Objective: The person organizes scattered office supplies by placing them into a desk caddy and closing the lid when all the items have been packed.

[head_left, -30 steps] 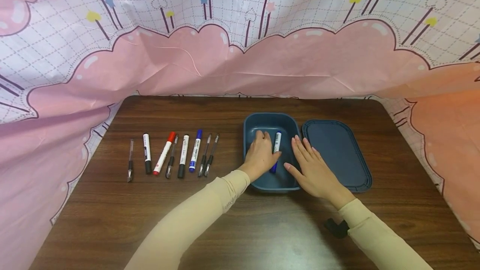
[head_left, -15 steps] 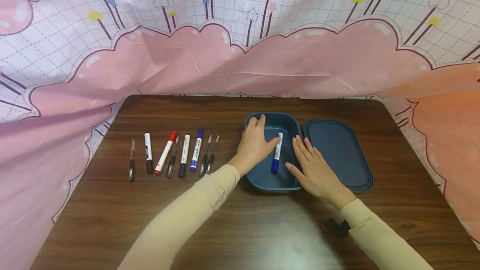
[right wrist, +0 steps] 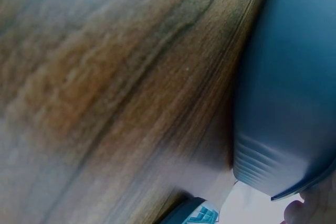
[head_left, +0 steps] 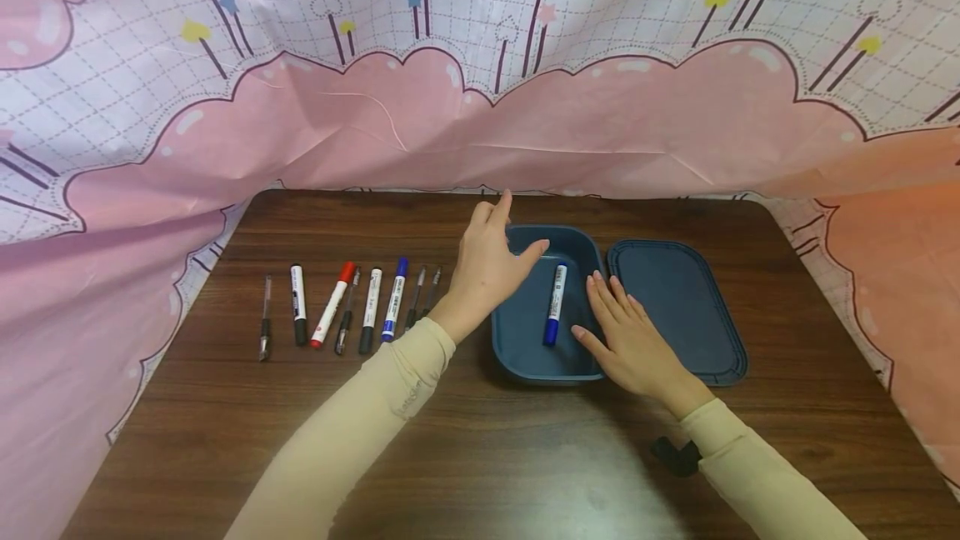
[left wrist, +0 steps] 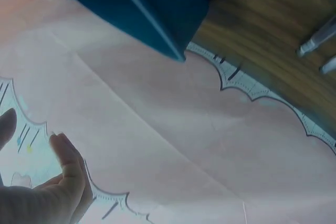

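A blue whiteboard marker [head_left: 555, 307] lies lengthwise inside the dark blue plastic box [head_left: 517, 361]. My left hand [head_left: 483, 269] is raised over the box's left side, thumb and fingers spread apart with nothing between them. In the left wrist view the same hand [left wrist: 58, 182] also shows nothing held, away from the box [left wrist: 152, 19]. Fingers straight, my right hand [head_left: 637, 344] rests on the box's right rim. The right wrist view shows the box's outer wall [right wrist: 289, 87] with part of that hand [right wrist: 315, 203] at its edge.
Left of the box lie a red marker [head_left: 332, 307], a blue marker [head_left: 394, 302], two black markers [head_left: 298, 307] and several gel pens [head_left: 265, 319]. The box's lid [head_left: 675, 307] lies flat at its right. A small black object [head_left: 675, 457] is by the right sleeve.
My left hand has let go of the blue marker in the box, lifted out, and moved up and left toward the row of pens. The right hand has stayed on the rim.
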The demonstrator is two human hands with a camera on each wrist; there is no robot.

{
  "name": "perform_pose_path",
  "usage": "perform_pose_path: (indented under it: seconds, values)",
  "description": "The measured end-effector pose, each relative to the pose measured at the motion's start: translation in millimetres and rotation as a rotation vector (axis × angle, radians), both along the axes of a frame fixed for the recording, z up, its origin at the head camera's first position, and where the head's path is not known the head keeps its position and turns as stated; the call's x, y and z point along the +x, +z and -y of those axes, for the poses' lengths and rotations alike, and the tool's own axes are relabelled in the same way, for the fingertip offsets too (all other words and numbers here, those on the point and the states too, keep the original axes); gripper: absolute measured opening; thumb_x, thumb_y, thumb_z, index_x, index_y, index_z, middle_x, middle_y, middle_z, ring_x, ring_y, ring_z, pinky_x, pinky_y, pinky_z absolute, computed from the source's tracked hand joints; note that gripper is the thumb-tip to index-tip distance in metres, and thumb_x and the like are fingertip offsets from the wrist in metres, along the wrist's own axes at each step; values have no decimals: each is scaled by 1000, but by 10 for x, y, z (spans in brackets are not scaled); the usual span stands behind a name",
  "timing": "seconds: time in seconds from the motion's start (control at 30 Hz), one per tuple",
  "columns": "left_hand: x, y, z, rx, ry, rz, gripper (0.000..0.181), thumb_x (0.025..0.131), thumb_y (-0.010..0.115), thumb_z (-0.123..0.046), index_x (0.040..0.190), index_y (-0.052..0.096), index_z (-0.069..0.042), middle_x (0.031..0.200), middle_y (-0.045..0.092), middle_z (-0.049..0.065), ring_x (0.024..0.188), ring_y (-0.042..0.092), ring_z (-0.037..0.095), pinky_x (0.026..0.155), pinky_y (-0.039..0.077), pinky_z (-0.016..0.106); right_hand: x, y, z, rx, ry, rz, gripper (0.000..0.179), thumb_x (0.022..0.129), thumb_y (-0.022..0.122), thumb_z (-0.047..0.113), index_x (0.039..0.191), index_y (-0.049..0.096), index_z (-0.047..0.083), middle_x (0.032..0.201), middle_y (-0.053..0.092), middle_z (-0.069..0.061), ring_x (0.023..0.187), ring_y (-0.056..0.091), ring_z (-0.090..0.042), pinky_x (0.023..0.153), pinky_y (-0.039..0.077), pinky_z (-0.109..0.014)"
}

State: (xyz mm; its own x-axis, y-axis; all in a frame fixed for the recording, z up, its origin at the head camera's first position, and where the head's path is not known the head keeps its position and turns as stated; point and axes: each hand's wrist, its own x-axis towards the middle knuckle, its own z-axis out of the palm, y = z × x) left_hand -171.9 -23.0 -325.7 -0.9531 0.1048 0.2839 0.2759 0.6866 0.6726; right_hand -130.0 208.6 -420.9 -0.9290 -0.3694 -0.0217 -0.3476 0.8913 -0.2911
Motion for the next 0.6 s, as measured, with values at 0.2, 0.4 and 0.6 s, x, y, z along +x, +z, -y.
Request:
perform_pose_path:
  seconds: [0.2,0.4,0.6]
  values:
    - [30,49,200,44,46,-22,81,86,72,-37,149,34,-5,121,53,13,90,57,19,70,53,28,-3,7,9,-2,-3,-1,79,100,34,57,156,4,11,164,0,-7,152,-5,-29,120,9,-57]
    - [-23,-20,535,67,116,-67,79,86,73,-32,147,36,0,118,57,16,90,61,24,75,54,34,5,21,5,1,-4,-12,79,100,35,56,156,5,10,164,0,-6,152,-4,-30,120,9,-57]
    - [-66,-227,833,19,172,-1,79,87,72,-27,148,32,3,122,55,21,91,62,29,76,55,37,16,11,1,-4,-3,-10,79,100,35,56,156,5,9,164,1,-7,152,-2,-31,120,9,-57]
